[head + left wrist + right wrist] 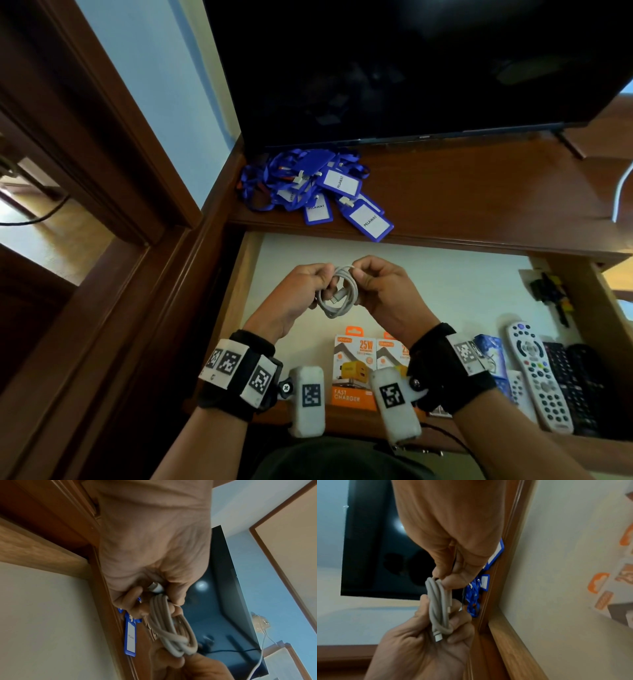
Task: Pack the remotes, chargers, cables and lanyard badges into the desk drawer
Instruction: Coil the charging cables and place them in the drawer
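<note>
A coiled white cable (337, 293) hangs above the open drawer (445, 284), held from both sides. My left hand (323, 279) grips the coil's left side and its plug end (155, 587). My right hand (359, 277) pinches the coil's top (436, 580) between thumb and fingers. Blue lanyard badges (318, 188) lie in a heap on the desk top beyond the drawer. In the drawer's near part sit two orange charger boxes (352, 366), a white remote (537, 373) and black remotes (568, 383).
A dark TV screen (411, 68) stands over the back of the desk. A wooden door frame (102, 171) runs along the left. A white cord (620, 192) trails at the desk's right edge. Small black items (551, 291) lie in the drawer's far right corner, a blue box (491, 349) beside the remotes.
</note>
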Action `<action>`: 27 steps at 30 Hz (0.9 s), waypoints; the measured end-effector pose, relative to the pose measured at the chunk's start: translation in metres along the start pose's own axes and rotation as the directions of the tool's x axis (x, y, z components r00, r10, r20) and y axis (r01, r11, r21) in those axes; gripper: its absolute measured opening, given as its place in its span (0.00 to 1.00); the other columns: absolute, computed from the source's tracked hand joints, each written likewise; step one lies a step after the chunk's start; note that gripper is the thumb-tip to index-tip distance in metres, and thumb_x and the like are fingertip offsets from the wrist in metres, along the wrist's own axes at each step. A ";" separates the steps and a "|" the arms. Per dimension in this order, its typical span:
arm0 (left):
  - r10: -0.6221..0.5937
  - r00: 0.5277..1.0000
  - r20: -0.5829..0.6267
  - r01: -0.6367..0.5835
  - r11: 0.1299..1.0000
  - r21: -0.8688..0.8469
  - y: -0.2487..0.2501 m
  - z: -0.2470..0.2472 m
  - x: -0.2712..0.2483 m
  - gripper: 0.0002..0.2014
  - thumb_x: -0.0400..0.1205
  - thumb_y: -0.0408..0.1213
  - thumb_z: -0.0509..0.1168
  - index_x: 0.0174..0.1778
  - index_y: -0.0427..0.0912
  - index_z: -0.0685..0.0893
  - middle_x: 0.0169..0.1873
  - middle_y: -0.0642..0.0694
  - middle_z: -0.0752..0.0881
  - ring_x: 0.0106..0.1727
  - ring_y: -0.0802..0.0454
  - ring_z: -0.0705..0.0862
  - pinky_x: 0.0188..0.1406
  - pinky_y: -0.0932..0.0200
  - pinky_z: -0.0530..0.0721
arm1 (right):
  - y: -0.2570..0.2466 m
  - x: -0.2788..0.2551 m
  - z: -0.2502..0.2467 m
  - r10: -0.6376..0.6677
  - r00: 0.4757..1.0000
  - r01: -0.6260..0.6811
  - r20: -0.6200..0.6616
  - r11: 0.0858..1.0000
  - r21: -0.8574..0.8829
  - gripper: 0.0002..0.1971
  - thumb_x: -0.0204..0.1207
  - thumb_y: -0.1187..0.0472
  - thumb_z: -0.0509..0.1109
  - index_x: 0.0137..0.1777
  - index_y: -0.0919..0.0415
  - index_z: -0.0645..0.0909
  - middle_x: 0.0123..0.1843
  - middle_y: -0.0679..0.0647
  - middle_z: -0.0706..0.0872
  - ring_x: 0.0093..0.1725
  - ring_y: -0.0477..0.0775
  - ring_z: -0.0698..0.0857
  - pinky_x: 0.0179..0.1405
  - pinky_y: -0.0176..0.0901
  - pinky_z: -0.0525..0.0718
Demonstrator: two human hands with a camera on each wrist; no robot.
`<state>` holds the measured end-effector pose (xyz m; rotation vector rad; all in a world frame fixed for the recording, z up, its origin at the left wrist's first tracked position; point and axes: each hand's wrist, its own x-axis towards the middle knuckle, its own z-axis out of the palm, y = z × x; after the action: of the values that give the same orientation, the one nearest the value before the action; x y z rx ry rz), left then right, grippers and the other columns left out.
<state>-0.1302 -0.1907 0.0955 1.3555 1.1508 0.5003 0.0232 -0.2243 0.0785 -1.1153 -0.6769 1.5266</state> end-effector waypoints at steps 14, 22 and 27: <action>-0.007 0.995 -0.101 -0.002 0.996 -0.089 -0.001 0.006 0.005 0.15 0.89 0.42 0.53 0.42 0.48 0.83 0.31 0.52 0.83 0.36 0.54 0.79 0.42 0.56 0.77 | 0.006 -0.005 0.006 0.107 0.976 -0.172 0.192 0.916 0.362 0.07 0.74 0.68 0.62 0.38 0.71 0.78 0.39 0.68 0.87 0.40 0.65 0.88 0.45 0.55 0.90; 0.066 0.990 -0.123 -0.068 0.998 -0.009 0.007 0.016 0.006 0.13 0.87 0.44 0.56 0.45 0.51 0.86 0.42 0.35 0.85 0.43 0.47 0.79 0.53 0.41 0.82 | -0.011 0.000 -0.019 0.131 0.975 -0.126 0.178 0.991 -0.038 0.06 0.76 0.59 0.66 0.41 0.60 0.80 0.39 0.58 0.84 0.39 0.54 0.81 0.37 0.43 0.78; 0.115 0.983 -0.143 -0.099 0.988 0.118 0.013 0.027 0.013 0.10 0.86 0.43 0.59 0.46 0.51 0.85 0.34 0.54 0.81 0.38 0.58 0.76 0.41 0.61 0.74 | -0.021 0.003 -0.039 0.108 0.991 -0.094 0.079 0.983 -0.156 0.04 0.77 0.59 0.70 0.43 0.59 0.82 0.38 0.55 0.84 0.36 0.50 0.79 0.34 0.41 0.77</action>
<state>-0.0980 -0.1899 0.0979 1.5022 1.2475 0.6328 0.0674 -0.2212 0.0803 -1.2181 -0.8181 1.6395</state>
